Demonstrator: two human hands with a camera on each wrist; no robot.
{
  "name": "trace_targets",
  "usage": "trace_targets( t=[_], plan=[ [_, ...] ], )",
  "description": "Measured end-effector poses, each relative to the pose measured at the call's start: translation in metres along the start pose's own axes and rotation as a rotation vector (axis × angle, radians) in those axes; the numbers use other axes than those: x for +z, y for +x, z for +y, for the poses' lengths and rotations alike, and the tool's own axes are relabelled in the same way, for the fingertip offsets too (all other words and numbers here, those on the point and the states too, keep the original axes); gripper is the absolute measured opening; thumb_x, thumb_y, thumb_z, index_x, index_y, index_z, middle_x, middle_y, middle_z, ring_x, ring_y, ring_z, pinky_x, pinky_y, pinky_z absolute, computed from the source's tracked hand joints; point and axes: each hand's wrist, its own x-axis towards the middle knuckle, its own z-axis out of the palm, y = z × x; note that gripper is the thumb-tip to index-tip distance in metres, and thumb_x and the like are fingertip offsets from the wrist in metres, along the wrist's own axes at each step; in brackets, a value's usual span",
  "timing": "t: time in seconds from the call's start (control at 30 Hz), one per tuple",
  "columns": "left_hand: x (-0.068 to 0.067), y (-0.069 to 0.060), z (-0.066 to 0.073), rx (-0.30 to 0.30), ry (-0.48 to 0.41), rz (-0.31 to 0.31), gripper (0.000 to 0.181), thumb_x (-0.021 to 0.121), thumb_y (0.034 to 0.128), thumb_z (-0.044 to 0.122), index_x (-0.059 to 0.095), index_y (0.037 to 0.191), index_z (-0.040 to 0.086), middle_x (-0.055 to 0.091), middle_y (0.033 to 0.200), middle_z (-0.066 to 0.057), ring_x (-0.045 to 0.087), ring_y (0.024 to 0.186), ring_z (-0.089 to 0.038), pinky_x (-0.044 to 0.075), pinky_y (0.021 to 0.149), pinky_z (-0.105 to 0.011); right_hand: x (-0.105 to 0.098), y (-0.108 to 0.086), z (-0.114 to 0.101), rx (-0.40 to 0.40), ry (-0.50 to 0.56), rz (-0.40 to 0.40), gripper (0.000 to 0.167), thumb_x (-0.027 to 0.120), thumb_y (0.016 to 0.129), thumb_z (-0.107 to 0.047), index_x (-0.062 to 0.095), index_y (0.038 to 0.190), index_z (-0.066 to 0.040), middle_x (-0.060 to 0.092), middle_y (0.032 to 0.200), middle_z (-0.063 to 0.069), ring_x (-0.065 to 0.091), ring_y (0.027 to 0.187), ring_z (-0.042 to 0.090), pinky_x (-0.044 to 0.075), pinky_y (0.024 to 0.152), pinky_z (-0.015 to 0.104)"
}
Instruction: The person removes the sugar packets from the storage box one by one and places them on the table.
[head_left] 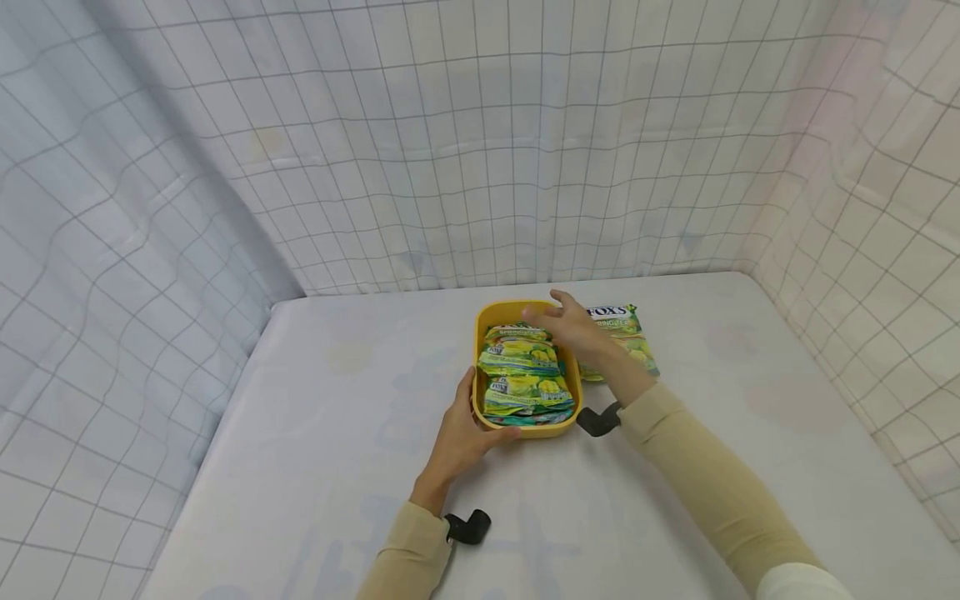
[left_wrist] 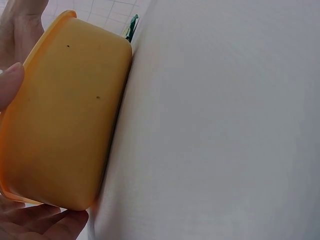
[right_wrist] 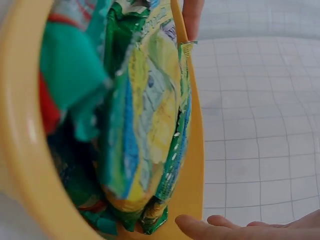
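Head: left grip (head_left: 459, 435) on tub (head_left: 547, 432)

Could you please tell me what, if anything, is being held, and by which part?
The left hand holds the yellow container by its near-left corner; the right hand appears to hold nothing.

Place: a small booth-like space walled with hanging cloth; whether it stands in a home, lab or office cannot be told.
Cloth (head_left: 480, 142): white with thin dark grid lines, creased and wavy, hanging on the far, left and right sides.
Desk (head_left: 337, 458): white, with faint bluish marks on its top, rounded far corners, and its far edge close to the cloth.
Wrist cameras (head_left: 468, 527): a small black pair, the mark of a filming setup.
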Motion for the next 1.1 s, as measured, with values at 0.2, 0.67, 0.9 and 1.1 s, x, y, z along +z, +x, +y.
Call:
trace_targets(
  t=[0.2, 0.67, 0.9, 1.1],
  plan=[
    [0.000, 0.001, 0.000, -0.010, -0.003, -0.004, 0.123, 0.093, 0.0753, 0.037, 0.012, 0.164, 0.009, 0.030, 0.164, -0.012, 0.032, 0.148, -0.029, 0.029, 0.119, -0.051, 0.007, 0.003, 0.005, 0.035, -0.081, 0.021, 0.107, 0.071, 0.093, -0.054, 0.004, 0.165, -0.012, 0.019, 0.165, 0.023, 0.026, 0.148, 0.044, 0.025, 0.117, 0.061],
    [-0.001, 0.001, -0.001, 0.000, 0.011, -0.010, 0.124, 0.092, 0.0755, 0.039, 0.011, 0.164, 0.009, 0.029, 0.164, -0.012, 0.032, 0.148, -0.029, 0.030, 0.119, -0.050, 0.018, 0.005, 0.020, 0.076, -0.153, 0.023, 0.109, 0.073, 0.093, -0.048, 0.000, 0.164, -0.010, 0.007, 0.169, 0.018, 0.015, 0.151, 0.043, 0.024, 0.118, 0.062],
    [-0.001, 0.001, 0.001, 0.005, 0.014, -0.010, 0.124, 0.092, 0.0759, 0.039, 0.011, 0.164, 0.008, 0.029, 0.164, -0.013, 0.030, 0.149, -0.030, 0.029, 0.119, -0.051, 0.021, 0.007, 0.018, 0.088, -0.164, 0.043, 0.104, 0.072, 0.095, -0.042, 0.002, 0.164, -0.009, 0.011, 0.167, 0.020, 0.019, 0.150, 0.044, 0.027, 0.116, 0.063],
    [-0.001, 0.001, 0.001, 0.013, 0.017, -0.011, 0.124, 0.092, 0.0761, 0.039, 0.010, 0.164, 0.007, 0.029, 0.164, -0.014, 0.031, 0.148, -0.031, 0.029, 0.119, -0.052, 0.024, 0.009, 0.018, 0.072, -0.148, 0.117, 0.096, 0.074, 0.095, -0.032, 0.010, 0.163, -0.008, 0.018, 0.165, 0.021, 0.026, 0.148, 0.043, 0.031, 0.115, 0.059]
  ],
)
